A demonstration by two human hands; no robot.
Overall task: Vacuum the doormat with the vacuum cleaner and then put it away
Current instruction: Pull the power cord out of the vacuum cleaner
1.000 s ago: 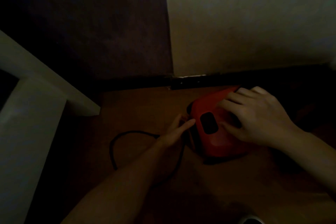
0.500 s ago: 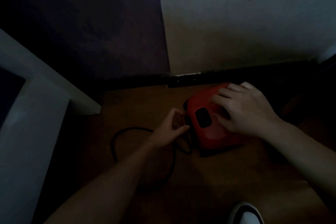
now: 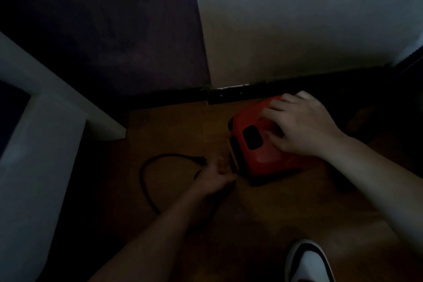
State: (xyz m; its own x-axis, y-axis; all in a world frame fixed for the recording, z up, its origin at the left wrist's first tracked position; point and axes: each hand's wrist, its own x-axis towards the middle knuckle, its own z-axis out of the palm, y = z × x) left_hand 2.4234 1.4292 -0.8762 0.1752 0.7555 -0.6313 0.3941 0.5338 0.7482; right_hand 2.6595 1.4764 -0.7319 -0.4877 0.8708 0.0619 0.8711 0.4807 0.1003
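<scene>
The red vacuum cleaner [image 3: 258,144] sits on the wooden floor close to the wall's dark skirting. My right hand [image 3: 299,126] lies on top of it, fingers bent over the upper edge and thumb curled against the body. The black power cord [image 3: 146,181] loops across the floor to the left, and its plug [image 3: 201,160] lies just above my left hand. At the vacuum's lower left corner, my left hand [image 3: 215,178] curls its fingers round the cord. The light is very dim.
A white furniture frame [image 3: 57,107] stands at the left, reaching out over the floor. A dark wall panel and a pale wall [image 3: 297,30] meet behind the vacuum. My white shoe [image 3: 306,261] shows at the bottom right.
My left hand has drawn back from the vacuum's side toward me and closed on the cord. The cord's loop has shortened and the plug now lies near my hand. My right hand stays on the vacuum.
</scene>
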